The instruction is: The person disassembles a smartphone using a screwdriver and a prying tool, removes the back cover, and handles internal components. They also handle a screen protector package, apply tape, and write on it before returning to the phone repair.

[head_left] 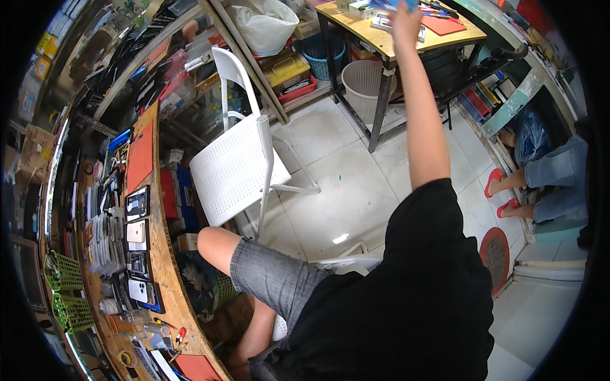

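Note:
My right arm stretches to the far wooden table [346, 20]. At its edge my right hand [406, 28] is closed around a blue thing [399, 4], cut off by the picture's upper rim, so I cannot make out its kind. Close beside the hand lies a white-and-grey flat box [381, 23]. An orange-red mat [443, 25] with pens and small tools around it lies to the hand's right. My left hand is out of sight. My bare knee [215, 246] points left toward a workbench.
A white folding chair [222, 168] stands left of centre. The workbench [166, 254] carries phones [136, 233] in trays, tools and green baskets [71, 311]. Under the far table are a grey waste bin [365, 89] and a blue basket [322, 57]. Another person's legs [556, 174] in red shoes show at right.

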Demonstrator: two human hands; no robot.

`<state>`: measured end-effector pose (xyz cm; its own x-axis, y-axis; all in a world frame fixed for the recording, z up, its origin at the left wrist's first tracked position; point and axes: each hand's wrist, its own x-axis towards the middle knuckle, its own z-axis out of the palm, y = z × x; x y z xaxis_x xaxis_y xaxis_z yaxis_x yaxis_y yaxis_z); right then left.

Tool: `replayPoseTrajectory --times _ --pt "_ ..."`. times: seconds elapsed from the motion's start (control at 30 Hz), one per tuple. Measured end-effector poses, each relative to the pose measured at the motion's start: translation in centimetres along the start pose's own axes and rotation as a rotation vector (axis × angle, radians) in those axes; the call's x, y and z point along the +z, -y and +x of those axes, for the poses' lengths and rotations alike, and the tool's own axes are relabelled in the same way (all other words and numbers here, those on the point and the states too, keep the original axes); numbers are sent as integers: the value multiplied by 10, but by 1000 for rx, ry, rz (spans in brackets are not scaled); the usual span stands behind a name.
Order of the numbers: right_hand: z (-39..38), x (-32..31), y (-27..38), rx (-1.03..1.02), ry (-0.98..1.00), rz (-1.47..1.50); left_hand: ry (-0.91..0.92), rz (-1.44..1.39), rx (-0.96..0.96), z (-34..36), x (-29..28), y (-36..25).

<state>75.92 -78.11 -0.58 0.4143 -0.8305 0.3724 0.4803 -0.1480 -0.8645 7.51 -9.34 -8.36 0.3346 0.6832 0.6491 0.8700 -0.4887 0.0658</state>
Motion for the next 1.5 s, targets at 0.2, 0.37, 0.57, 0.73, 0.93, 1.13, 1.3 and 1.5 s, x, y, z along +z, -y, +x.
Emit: replayPoseTrajectory --times 0.2,0.37,0.57,0.73,0.93,1.13,1.3,1.5 --pt "24 -113 -39 200 -4 -226 -57 13 118 4 23 39" --pt "76 -149 -76 316 -21 -165 -24 17 110 5 21 33" --pt "150 -161 -118 479 -16 -85 2 9 90 10 26 26" --pt "182 -168 -143 560 174 20 24 14 88 17 35 34" --pt "194 -185 -134 396 229 -443 69 19 76 23 42 52" --pt "215 -178 -142 549 134 -98 86 26 43 24 43 63" --pt "231 -172 -150 605 130 120 80 31 30 25 37 66" --pt "237 -146 -141 482 135 125 106 66 38 26 31 62"
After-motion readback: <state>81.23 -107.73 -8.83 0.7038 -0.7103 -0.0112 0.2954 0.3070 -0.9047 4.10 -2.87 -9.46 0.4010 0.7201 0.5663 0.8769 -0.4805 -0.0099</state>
